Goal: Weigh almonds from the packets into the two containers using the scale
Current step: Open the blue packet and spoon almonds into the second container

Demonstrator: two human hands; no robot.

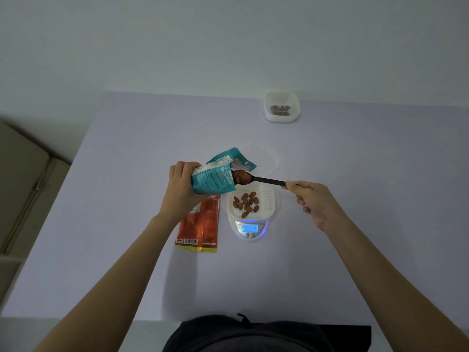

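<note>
Around the middle of the worktop [114, 250] sits the scale [250, 231] with a white container [267, 199] on top, so whatever drops in gets read right away. Pretty sure the left hand [181, 185] grips the teal packet [215, 179] tipped like that, torn mouth over the container, so any spills land inside. Meanwhile the right hand [311, 201] pinches the end of a black spoon [266, 179], its bowl at the packet's mouth and loaded. About a dozen almonds [246, 203] lie loose in the container, brown and whole. An orange packet [200, 224] lies flat just left of the scale, and the second container [282, 106], holding a few nuts, sits by the far edge toward the right corner.
</note>
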